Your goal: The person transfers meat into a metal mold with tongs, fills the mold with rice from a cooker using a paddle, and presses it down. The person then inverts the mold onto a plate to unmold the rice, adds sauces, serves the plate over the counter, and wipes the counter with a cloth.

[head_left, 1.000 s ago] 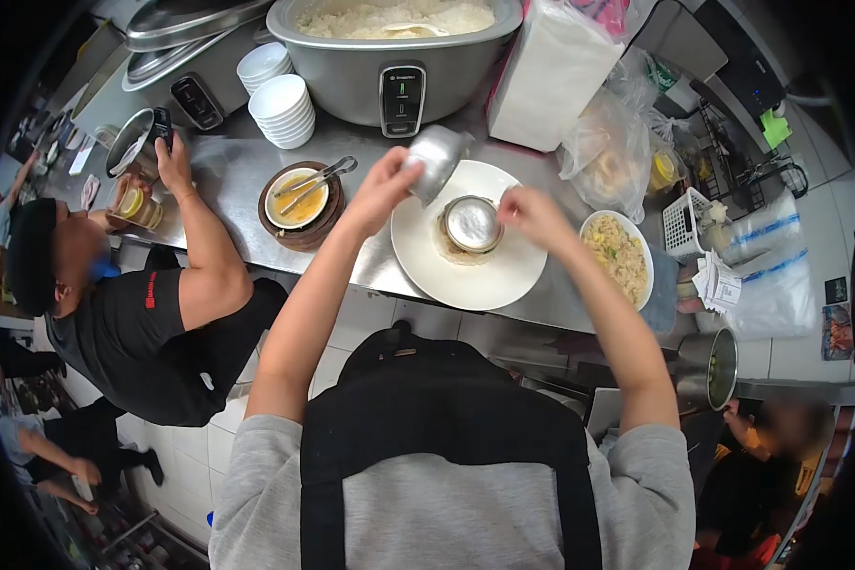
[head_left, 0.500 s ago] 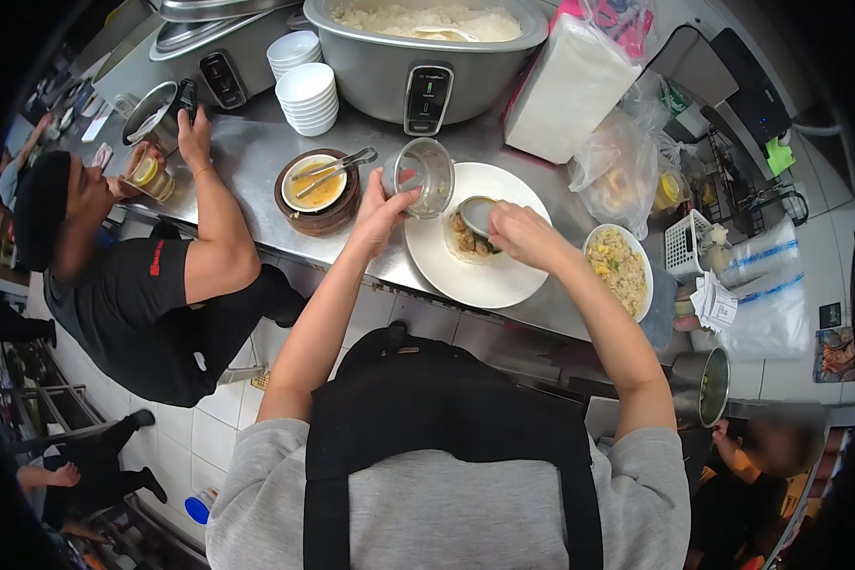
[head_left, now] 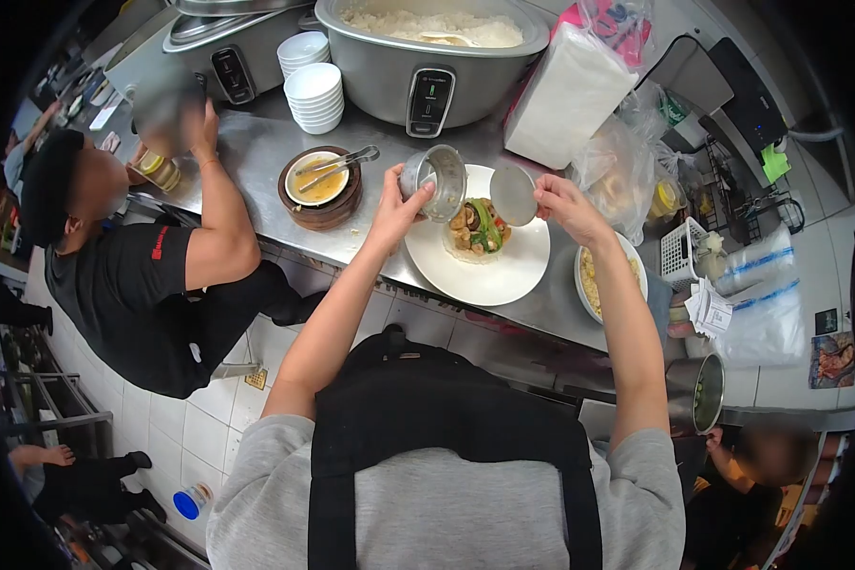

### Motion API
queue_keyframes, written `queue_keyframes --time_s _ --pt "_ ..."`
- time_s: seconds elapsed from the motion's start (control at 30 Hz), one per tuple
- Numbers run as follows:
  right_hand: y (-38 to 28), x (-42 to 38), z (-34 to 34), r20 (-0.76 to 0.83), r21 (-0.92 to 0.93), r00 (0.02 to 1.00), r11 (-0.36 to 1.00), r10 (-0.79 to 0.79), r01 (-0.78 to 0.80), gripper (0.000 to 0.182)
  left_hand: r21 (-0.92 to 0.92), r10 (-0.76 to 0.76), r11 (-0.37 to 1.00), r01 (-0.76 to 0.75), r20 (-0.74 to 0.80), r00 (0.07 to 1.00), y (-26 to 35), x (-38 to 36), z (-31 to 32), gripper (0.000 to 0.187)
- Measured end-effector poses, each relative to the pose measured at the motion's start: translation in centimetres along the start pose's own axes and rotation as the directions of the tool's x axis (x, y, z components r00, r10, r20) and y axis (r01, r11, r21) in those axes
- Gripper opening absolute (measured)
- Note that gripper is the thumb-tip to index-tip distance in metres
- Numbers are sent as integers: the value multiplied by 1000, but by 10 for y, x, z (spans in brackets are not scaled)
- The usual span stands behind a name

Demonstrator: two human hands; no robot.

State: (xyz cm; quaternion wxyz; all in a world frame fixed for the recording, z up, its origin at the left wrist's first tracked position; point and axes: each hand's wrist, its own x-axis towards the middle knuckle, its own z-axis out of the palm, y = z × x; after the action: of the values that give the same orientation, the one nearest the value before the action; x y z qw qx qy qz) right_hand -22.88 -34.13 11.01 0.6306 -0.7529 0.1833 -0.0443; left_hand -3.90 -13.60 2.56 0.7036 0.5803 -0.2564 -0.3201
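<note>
My left hand (head_left: 395,211) grips a small, deep metal bowl (head_left: 447,180), tipped sideways over the left rim of a large white plate (head_left: 465,287). Bits of food cling inside the bowl. On the plate sits a mound of food (head_left: 478,230), with green vegetables, brown pieces and red bits over a pale base. My right hand (head_left: 568,205) pinches a round, flat, greyish metal disc (head_left: 514,197) by its edge, held up above the plate's right side, apart from the food. Beneath my right forearm is a white bowl of fried rice (head_left: 594,285), partly hidden.
A wooden-cased bowl (head_left: 321,182) with yellow liquid and tongs stands left of the plate. Behind are stacked white bowls (head_left: 313,95), a large rice cooker (head_left: 389,71) and napkins (head_left: 570,95). A co-worker (head_left: 142,275) holds a pot and a jar on the left.
My right hand has lifted the metal disc off the food and moved up and right, uncovering the mound. My left hand with the metal bowl has shifted slightly right.
</note>
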Motion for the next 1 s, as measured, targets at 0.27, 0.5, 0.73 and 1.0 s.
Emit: queue_keyframes --time_s 0.27,0.5,0.73,1.0 --pt "6 -6 6 -100 247 989 960 -108 130 14 51 14 999 -13 -30 999 14 -9 8 60" --pt "-4 18 27 -64 444 995 891 -79 99 22 -201 -267 943 265 18 963 19 -17 18 62" --pt "15 43 49 -357 36 933 997 -53 70 37 -208 -311 925 319 70 948 34 -26 -24 68" --pt "24 36 62 -477 -93 864 987 -159 130 30 230 -3 965 125 -468 884 103 60 -190 67"
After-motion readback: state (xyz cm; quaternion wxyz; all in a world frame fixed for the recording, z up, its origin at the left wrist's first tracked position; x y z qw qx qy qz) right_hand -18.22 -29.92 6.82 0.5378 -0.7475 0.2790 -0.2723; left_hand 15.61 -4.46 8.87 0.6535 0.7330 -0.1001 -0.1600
